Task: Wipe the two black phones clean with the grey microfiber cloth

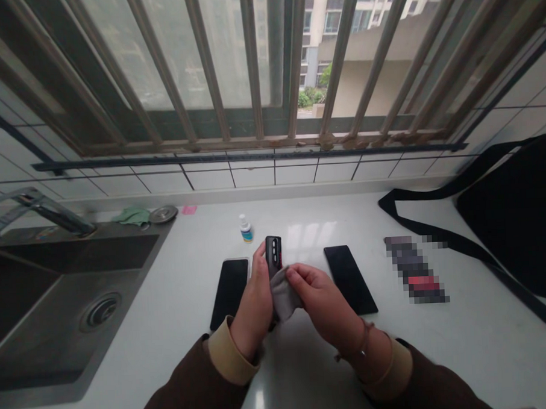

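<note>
Our L grip clenches black phone, R grip pinches grey cloth; slip could drop phone on worktop.

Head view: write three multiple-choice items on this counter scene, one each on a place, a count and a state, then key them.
1. Where does the white-capped bottle stand?
A) In the steel sink
B) On the counter, beyond the hands
C) On the black bag

2. Apart from the held phone, how many phones lie flat on the counter?
A) One
B) Two
C) Three

3. Where is the grey cloth?
A) Hanging from the window bars
B) Lying beside the sink
C) Held against the held phone by the right hand

1: B, it stands past the left hand.
2: B, one phone lies left of the hands, another right.
3: C, the right hand's fingers pinch it at the phone's lower end.
</note>
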The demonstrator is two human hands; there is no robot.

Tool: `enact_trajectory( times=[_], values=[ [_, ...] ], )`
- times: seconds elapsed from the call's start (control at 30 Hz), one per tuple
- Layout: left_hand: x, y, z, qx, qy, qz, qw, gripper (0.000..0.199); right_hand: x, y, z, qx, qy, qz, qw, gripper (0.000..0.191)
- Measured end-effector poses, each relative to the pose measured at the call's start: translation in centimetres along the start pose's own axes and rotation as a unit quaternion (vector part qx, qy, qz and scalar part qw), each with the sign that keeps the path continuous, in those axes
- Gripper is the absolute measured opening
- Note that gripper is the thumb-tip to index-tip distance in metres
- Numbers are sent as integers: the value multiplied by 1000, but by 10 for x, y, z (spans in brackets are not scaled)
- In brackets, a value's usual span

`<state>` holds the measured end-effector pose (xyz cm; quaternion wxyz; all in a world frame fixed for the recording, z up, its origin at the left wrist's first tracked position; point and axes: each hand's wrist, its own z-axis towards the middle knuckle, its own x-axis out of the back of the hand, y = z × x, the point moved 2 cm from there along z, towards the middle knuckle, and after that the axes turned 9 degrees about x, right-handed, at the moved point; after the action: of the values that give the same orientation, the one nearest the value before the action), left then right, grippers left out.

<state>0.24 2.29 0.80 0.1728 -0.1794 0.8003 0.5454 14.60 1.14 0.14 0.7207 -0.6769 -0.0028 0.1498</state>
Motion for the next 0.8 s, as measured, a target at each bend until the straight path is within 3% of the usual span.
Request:
enact_trajectory(
  times=[0.07, 0.13, 0.27, 0.37, 0.47, 0.57, 0.63, 0.7, 0.8],
  values=[
    [-6, -2, -6, -52, -20, 50, 997, 44, 5, -2, 4, 5, 40, 54, 998, 39],
    [-12, -7, -11, -58, -57, 106, 991, 48, 9, -9, 9, 32, 67, 80, 994, 39],
    [-14, -17, -14, 9, -99, 176, 979, 64, 20, -17, 15, 69, 122, 78, 987, 36],
    [-11, -17, -12, 69, -85, 121, 987, 70, 33, -19, 16, 100, 206, 16, 973, 36],
    [-12, -14, -14, 151, -89, 47, 983, 72, 45, -27, 14, 147, 276, -131, 941, 37],
    [-15, -10, -21, 264, -153, 26, 952, 63, 44, -37, 12, 174, 235, -245, 924, 36],
    [-17, -7, -27, 317, -200, 20, 927, 64, 37, -40, 11, 177, 151, -242, 942, 37],
    [-16, -4, -30, 335, -224, 4, 915, 67, 32, -39, 10, 165, 85, -194, 963, 39],
    [-14, 2, -28, 330, -226, -37, 916, 66, 33, -33, 10, 146, 88, -161, 972, 41]
  ],
)
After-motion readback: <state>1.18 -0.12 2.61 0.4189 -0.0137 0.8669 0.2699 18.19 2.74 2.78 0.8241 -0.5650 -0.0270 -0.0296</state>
